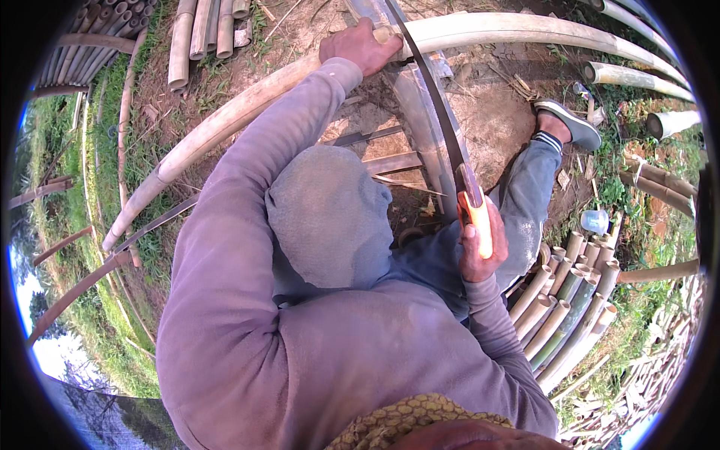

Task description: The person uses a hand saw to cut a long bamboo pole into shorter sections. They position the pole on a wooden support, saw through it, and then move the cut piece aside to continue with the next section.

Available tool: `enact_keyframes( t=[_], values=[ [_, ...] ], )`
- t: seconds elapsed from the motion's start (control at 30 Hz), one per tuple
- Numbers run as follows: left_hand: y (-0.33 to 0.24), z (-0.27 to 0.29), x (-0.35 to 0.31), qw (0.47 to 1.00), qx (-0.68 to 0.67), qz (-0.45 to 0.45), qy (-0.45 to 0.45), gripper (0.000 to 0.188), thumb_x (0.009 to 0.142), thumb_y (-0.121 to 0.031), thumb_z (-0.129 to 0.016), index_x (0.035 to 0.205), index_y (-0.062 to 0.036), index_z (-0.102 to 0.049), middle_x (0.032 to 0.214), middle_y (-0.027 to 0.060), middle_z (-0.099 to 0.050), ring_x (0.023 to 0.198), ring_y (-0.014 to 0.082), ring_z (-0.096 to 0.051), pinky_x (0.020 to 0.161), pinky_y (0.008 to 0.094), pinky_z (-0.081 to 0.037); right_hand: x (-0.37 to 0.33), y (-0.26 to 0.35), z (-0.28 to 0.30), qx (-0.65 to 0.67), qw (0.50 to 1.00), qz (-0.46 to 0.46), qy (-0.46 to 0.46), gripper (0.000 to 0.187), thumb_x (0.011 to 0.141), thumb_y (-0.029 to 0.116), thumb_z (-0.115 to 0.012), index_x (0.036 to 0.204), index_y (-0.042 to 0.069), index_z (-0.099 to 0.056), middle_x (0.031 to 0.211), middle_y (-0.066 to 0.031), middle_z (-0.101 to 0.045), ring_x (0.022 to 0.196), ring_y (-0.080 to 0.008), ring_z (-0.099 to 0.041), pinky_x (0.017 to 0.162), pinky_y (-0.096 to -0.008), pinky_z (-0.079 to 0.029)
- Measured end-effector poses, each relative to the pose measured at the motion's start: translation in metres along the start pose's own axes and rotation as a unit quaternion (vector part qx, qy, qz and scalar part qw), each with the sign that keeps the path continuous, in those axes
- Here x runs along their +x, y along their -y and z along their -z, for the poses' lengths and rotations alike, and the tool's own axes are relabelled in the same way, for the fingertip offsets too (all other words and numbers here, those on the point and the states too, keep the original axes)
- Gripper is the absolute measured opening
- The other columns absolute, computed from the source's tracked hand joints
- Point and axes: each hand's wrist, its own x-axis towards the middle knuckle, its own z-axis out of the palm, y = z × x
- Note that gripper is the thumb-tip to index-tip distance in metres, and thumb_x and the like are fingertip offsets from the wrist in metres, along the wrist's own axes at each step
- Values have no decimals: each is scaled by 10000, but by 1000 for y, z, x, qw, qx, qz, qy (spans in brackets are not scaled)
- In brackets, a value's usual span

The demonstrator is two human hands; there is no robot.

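Observation:
A long pale bamboo pole runs across in front of me, curved by the lens, over a grey sloping beam. On top of the pole, close to the beam, my left hand is closed round it. My right hand grips the orange handle of a handsaw. Its long dark blade reaches away from me and crosses the pole just right of my left hand. Whether its teeth have entered the bamboo, I cannot tell.
Several cut bamboo pieces are stacked at my right, beside a clear plastic cup. Other cut lengths lie at the far left. More long poles extend at far right. My shod foot rests on the dirt.

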Motion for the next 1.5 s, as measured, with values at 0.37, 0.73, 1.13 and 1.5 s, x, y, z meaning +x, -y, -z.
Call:
enact_keyframes(
  t=[0.37, 0.73, 1.13, 1.5],
  values=[
    [1, 13, 3, 998, 23, -51, 18, 770, 930, -720, -496, 1372, -97, -585, 1189, 209, -761, 1094, 373, -741, 964, 490, -543, 96, 14, -63, 34, 998, 51, -32, 467, 974, 133, -744, 1373, -79, -625, 1302, -254, -708, 1203, -344, -714, 1014, -399, -555],
    [9, 8, 2, 995, -18, -89, 44, 972, 853, -748, -643, 1461, -26, -412, 1177, 272, -743, 1118, 437, -728, 987, 483, -550, 120, 15, -85, 31, 997, 60, -35, 463, 972, 106, -751, 1390, -43, -620, 1286, -218, -725, 1146, -287, -739, 991, -378, -569],
    [80, 45, -39, 981, 157, -52, 99, 883, 730, -446, -865, 1473, -131, -503, 1225, 204, -725, 1139, 397, -705, 985, 506, -549, 140, 8, -83, 108, 992, 52, -49, 482, 979, 145, -754, 1394, -58, -615, 1310, -219, -710, 1183, -282, -711, 1000, -373, -559],
    [30, 26, -9, 986, 129, -80, 72, 719, 751, -406, -838, 1346, -106, -567, 1151, 172, -750, 1058, 375, -732, 926, 495, -572, 164, -14, -45, 68, 996, 23, -49, 421, 986, 103, -731, 1370, -45, -642, 1316, -207, -704, 1228, -286, -689, 1045, -375, -529]
  ],
)
